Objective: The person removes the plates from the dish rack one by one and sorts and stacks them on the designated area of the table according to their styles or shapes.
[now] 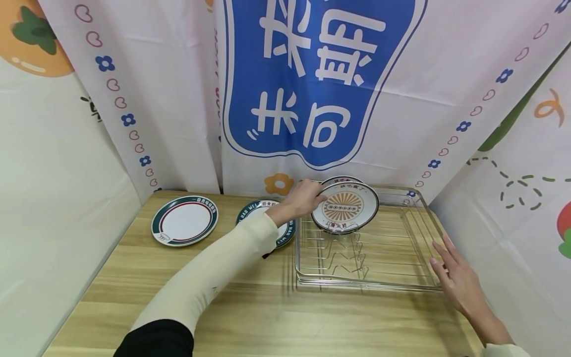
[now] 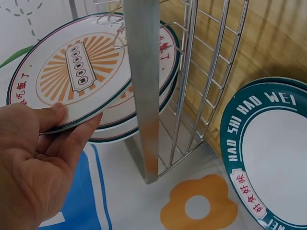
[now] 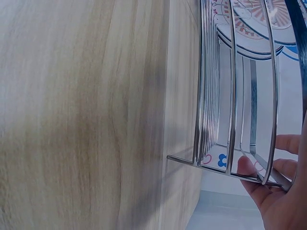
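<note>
My left hand (image 1: 303,199) pinches the edge of a white plate (image 1: 357,206) with an orange sunburst, thumb on its face and fingers behind it. The plate stands tilted at the left side of the wire dish rack (image 1: 368,283). Behind it is a matching plate (image 2: 122,125), mostly hidden by the front one. At the rack's right end, my right hand (image 1: 459,280) has its straight fingers over the top rim, with nothing else in it. Its thumb (image 3: 248,167) lies against the wires of that end.
Left of the rack lie green-rimmed plates (image 1: 285,235), stacked and partly covered by my left forearm. Farther left is another green-rimmed plate (image 1: 183,221). Wire dividers (image 1: 348,258) rise inside the rack. A printed cloth (image 1: 178,99) hangs behind the wooden table (image 1: 250,317).
</note>
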The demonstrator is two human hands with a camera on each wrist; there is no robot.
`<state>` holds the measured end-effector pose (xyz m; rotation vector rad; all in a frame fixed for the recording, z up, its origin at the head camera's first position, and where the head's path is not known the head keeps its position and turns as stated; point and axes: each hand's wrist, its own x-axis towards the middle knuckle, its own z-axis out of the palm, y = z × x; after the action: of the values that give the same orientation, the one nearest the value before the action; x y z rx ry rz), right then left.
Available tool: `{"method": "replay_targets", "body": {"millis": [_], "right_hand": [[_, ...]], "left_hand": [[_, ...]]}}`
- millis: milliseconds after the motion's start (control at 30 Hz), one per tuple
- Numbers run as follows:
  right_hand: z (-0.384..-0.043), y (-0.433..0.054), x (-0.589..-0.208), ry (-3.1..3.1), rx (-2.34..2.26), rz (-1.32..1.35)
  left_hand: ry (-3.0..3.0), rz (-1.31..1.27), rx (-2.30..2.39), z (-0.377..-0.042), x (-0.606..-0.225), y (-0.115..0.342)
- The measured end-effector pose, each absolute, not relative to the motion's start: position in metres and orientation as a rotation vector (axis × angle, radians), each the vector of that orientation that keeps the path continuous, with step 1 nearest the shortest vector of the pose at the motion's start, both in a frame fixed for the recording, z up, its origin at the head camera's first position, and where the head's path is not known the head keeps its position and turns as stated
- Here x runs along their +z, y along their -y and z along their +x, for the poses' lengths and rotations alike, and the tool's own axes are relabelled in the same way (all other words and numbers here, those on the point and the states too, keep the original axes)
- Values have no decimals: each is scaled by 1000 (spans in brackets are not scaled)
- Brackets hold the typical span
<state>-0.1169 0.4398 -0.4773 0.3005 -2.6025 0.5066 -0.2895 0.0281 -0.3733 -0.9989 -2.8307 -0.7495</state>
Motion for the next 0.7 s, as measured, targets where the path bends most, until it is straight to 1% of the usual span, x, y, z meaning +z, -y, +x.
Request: {"method": "replay_targets", "body": {"millis": [333, 700], "right_hand": [[-117, -440, -476, 2613, 513, 288], [-117, -440, -476, 2623, 532, 279]], "left_hand": [[2707, -960, -903, -279, -351, 1], [2642, -857, -889, -259, -322, 48]]}}
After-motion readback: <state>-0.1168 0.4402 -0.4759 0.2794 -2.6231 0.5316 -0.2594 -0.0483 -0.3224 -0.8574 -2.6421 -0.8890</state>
